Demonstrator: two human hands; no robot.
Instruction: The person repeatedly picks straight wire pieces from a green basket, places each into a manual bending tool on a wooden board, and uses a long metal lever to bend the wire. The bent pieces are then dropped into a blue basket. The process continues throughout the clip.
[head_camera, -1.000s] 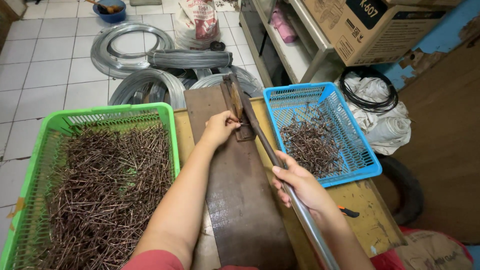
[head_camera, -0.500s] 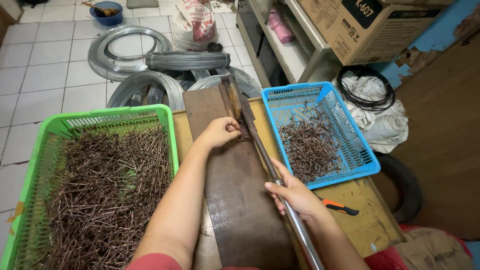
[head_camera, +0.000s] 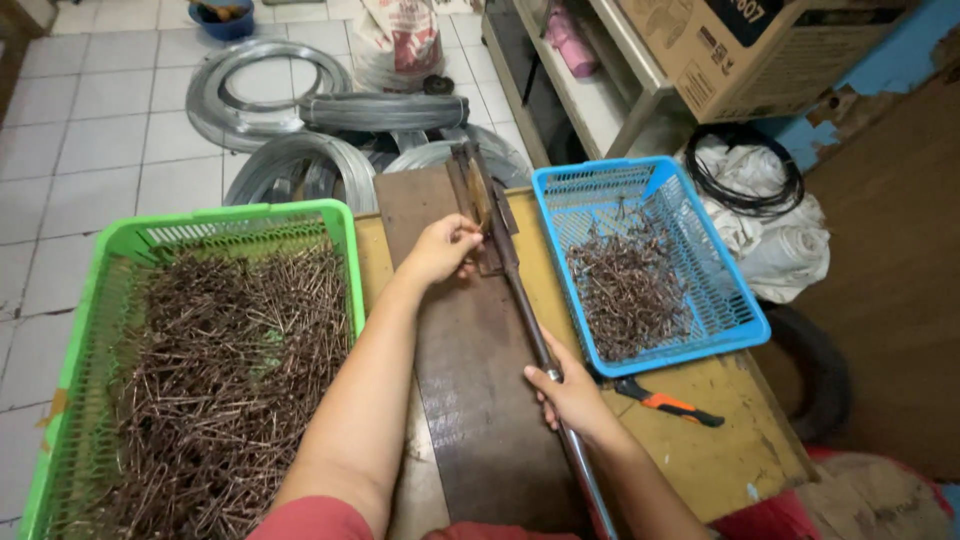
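My left hand (head_camera: 441, 249) pinches a small piece of wire against the hinged metal jig (head_camera: 482, 205) at the far end of a dark board (head_camera: 470, 350). Around the long metal lever bar (head_camera: 527, 325) that runs down from that jig, my right hand (head_camera: 567, 392) is closed, and the bar lies low along the board's right side. A green basket (head_camera: 345, 240) full of straight brown wire pieces sits at my left. A blue basket (head_camera: 745, 300) holding bent wire pieces sits at my right.
An orange-handled tool (head_camera: 665, 403) lies on the yellow tabletop (head_camera: 720, 450) below the blue basket. Coils of grey wire (head_camera: 300, 170) lie on the tiled floor beyond the table. A shelf with a cardboard box (head_camera: 760, 50) and rolled cloth (head_camera: 775, 250) stand at the right.
My right hand has pushed the lever bar down toward the board and slid lower along it. My left hand stays at the jig, and the orange-handled tool has come into view.
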